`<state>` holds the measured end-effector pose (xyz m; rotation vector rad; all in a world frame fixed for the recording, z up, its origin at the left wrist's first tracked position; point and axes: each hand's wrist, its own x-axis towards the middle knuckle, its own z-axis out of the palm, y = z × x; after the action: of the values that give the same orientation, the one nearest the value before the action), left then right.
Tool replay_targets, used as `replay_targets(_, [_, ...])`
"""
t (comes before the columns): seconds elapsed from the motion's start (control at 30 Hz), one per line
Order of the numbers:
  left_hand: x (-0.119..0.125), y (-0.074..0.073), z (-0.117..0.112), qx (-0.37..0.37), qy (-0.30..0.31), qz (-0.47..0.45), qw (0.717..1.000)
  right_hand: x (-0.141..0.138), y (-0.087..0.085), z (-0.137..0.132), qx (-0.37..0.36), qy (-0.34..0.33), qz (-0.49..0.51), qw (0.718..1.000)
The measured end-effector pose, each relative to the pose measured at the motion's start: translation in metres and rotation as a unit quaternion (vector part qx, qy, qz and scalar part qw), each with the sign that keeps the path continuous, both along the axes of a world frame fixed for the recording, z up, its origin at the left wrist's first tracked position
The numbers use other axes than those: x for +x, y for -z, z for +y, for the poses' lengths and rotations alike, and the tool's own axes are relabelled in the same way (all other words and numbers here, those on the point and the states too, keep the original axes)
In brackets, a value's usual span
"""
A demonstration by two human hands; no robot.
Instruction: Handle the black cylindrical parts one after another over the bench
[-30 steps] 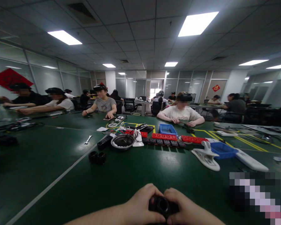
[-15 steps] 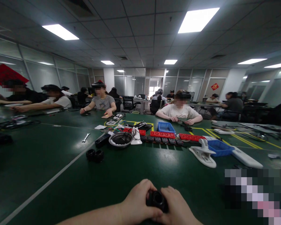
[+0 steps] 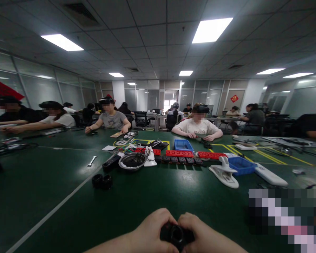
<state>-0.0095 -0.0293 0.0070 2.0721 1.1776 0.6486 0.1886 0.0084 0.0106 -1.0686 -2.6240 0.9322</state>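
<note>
At the bottom middle, a black part with a round ring-shaped opening (image 3: pixel 177 233) is held just above or on the near side of the green table; its exact kind cannot be made out. My left hand (image 3: pixel 154 230) grips it from the left, fingers curled behind it. From the other side my right hand (image 3: pixel 200 230) closes on the same part. Part of the black piece is hidden by my fingers. Farther left on the table lie two black round pieces (image 3: pixel 102 181) side by side.
A metal bowl (image 3: pixel 123 165), a wrench (image 3: pixel 92 161), a white clip stand (image 3: pixel 225 175), red socket strips (image 3: pixel 179 153) and blue trays (image 3: pixel 241 170) (image 3: pixel 183 144) lie on the green table (image 3: pixel 137 200). Several people sit around; one person (image 3: pixel 197 124) works opposite.
The view has shifted slightly, so the table things sit a little farther left. My hands have moved somewhat apart around the black part, which has turned slightly and shows its opening lower down.
</note>
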Motion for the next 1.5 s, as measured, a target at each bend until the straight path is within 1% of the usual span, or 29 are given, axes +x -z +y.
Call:
replay_targets(0.17, [0.004,-0.005,-0.003,0.023,0.005,0.011,1.0,-0.002,-0.004,-0.006,0.027,0.032,-0.037,0.998])
replay_targets(0.27, [0.007,-0.007,-0.006,0.015,-0.013,0.03,0.999,-0.006,-0.004,-0.011,0.071,0.039,-0.058,0.995])
replay_targets(0.4, [0.01,-0.007,-0.008,0.006,-0.058,0.043,0.997,-0.014,0.006,-0.014,0.142,0.063,-0.08,0.985])
replay_targets(0.5, [0.012,-0.007,-0.008,-0.012,-0.085,0.05,0.995,-0.017,0.016,-0.013,0.163,0.078,-0.092,0.979])
replay_targets(0.6, [0.012,-0.006,-0.006,-0.025,-0.083,0.048,0.995,-0.016,0.024,-0.009,0.162,0.084,-0.09,0.979])
replay_targets(0.67, [0.012,-0.004,-0.005,-0.017,-0.068,0.039,0.997,-0.014,0.024,-0.006,0.144,0.068,-0.068,0.985])
replay_targets(0.73, [0.011,-0.002,-0.005,-0.002,-0.056,0.032,0.998,-0.011,0.02,-0.004,0.106,0.036,-0.034,0.993])
replay_targets(0.83, [0.01,0.001,-0.005,0.023,-0.049,0.028,0.998,-0.004,0.007,-0.001,0.038,-0.008,0.006,0.999])
replay_targets(0.93, [0.008,0.004,-0.005,0.041,-0.038,0.01,0.998,-0.001,-0.002,0.0,-0.006,-0.021,0.019,1.0])
replay_targets(1.0, [0.008,0.005,-0.005,0.039,-0.036,0.002,0.999,0.0,-0.003,0.0,-0.016,-0.019,0.021,0.999])
replay_targets(1.07, [0.007,0.006,-0.004,0.027,-0.043,0.002,0.999,-0.001,0.0,0.0,-0.013,-0.003,0.02,1.0])
replay_targets(1.2, [0.009,0.007,-0.005,-0.003,-0.066,-0.006,0.998,-0.004,0.006,-0.003,-0.003,0.056,0.007,0.998])
replay_targets(1.33, [0.011,0.005,-0.005,-0.041,-0.078,-0.02,0.996,-0.008,0.007,-0.007,0.011,0.08,0.005,0.997])
replay_targets(1.4, [0.011,0.002,-0.005,-0.049,-0.085,-0.016,0.995,-0.01,0.009,-0.008,0.033,0.089,-0.001,0.995])
replay_targets(1.5, [0.012,0.002,-0.005,-0.048,-0.117,-0.006,0.992,-0.016,0.012,-0.011,0.094,0.114,-0.029,0.989])
